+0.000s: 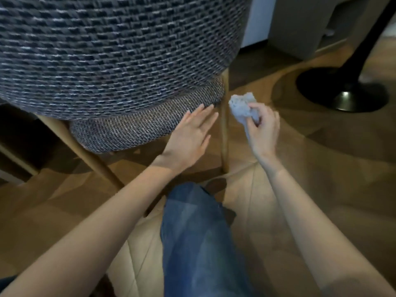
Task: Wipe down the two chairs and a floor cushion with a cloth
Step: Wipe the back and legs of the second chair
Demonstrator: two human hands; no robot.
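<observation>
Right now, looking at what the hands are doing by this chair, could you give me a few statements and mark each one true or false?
1. The right hand holds a crumpled pale cloth. True.
2. The left hand grips the cloth as well. False: its fingers are straight, at the edge of the woven seat, and it holds nothing.
3. The cloth is spread flat on top of the seat. False: it is bunched up in the hand, off the seat and beside the wooden leg.
4. A black round base stands on the floor to the right of the chair. True.
</observation>
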